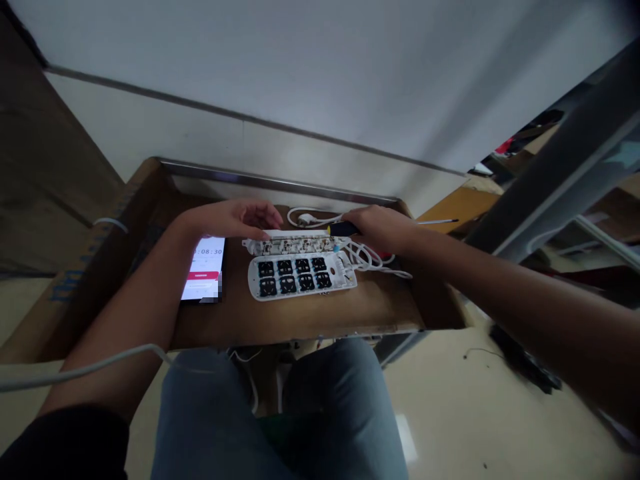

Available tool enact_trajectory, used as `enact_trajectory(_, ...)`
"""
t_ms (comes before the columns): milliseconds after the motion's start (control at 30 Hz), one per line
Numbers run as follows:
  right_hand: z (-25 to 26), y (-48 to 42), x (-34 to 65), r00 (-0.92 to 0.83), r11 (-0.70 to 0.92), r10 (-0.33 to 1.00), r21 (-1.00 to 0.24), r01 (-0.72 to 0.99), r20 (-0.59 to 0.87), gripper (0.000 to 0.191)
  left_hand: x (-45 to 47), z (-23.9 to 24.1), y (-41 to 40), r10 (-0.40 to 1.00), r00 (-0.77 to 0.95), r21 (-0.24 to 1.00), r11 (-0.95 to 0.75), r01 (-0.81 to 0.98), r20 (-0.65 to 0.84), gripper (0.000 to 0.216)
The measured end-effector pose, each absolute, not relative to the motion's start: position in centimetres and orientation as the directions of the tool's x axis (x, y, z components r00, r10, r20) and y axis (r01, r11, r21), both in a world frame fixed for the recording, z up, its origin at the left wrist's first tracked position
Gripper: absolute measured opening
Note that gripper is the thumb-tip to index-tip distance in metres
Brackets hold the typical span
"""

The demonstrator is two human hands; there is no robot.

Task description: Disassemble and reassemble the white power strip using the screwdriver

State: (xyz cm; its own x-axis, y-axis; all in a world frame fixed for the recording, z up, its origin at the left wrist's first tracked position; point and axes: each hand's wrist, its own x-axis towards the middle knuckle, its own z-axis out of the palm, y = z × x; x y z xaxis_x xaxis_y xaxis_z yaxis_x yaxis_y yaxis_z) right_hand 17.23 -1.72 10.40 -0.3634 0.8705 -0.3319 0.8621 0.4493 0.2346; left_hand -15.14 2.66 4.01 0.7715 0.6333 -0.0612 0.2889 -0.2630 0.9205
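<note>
An opened white power strip lies in a cardboard tray. Its socket half (pixel 303 275) shows two rows of black socket inserts. Behind it, the other half (pixel 295 245) stands on edge, its metal contact strips exposed. My left hand (pixel 245 217) is over the left end of that rear half, thumb at its upper edge and fingers loosely curved and apart, gripping nothing. In my right hand (pixel 377 223) is a screwdriver (pixel 343 229) with a black, yellow-ended handle. Its metal shaft points right, away from the strip, and the handle end is over the rear half's right end.
A white cord (pixel 367 257) lies coiled at the strip's right, with a plug (pixel 306 219) behind. Left of the strip lies a lit phone (pixel 204 270), partly under my left forearm. The cardboard tray (pixel 320 327) rests above my knees, against a pale panel (pixel 300 143). A grey post (pixel 550 153) rises at right.
</note>
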Motion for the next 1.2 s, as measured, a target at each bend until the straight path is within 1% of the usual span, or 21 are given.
enact_trajectory(67,10.6,-2.0,17.2,-0.371,0.456,0.867,0.231,0.859,-0.332,0.039,-14.9,4.1,2.5,0.596,0.789,0.884,-0.278,0.375,-0.148,0.06)
enact_trajectory(133,10.8,-2.4,17.2,-0.378,0.462,0.865,0.231,0.856,-0.33,0.036,-14.6,4.1,2.3,0.565,0.8,0.846,-0.311,0.433,-0.202,0.064)
enact_trajectory(267,10.8,-2.9,17.1,-0.404,0.479,0.861,0.223,0.849,-0.309,0.022,-14.1,4.0,2.0,0.533,0.816,0.824,-0.344,0.451,-0.224,0.067)
enact_trajectory(467,10.6,-4.3,17.4,-0.437,0.498,0.858,0.231,0.836,-0.271,0.024,-13.7,3.8,1.9,0.519,0.819,0.786,-0.388,0.481,-0.245,0.067)
enact_trajectory(667,10.4,-6.4,17.5,-0.424,0.489,0.867,0.28,0.826,-0.263,0.024,-13.3,3.1,1.7,0.494,0.826,0.764,-0.411,0.497,-0.272,0.076)
enact_trajectory(733,10.0,-7.3,17.7,-0.422,0.486,0.87,0.296,0.822,-0.256,0.025,-13.0,2.9,1.5,0.506,0.817,0.747,-0.422,0.513,-0.276,0.081)
enact_trajectory(933,8.2,-9.4,18.3,-0.418,0.474,0.88,0.345,0.81,-0.227,0.03,-12.3,2.2,0.9,0.562,0.778,0.643,-0.491,0.588,-0.282,0.093)
enact_trajectory(1100,6.6,-10.2,19.0,-0.424,0.465,0.885,0.359,0.809,-0.191,0.03,-11.9,2.6,0.0,0.592,0.76,0.602,-0.513,0.612,-0.267,0.095)
enact_trajectory(1200,5.9,-10.8,19.5,-0.426,0.457,0.889,0.363,0.812,-0.169,0.03,-11.6,3.1,-1.1,0.629,0.74,0.555,-0.537,0.635,-0.239,0.094)
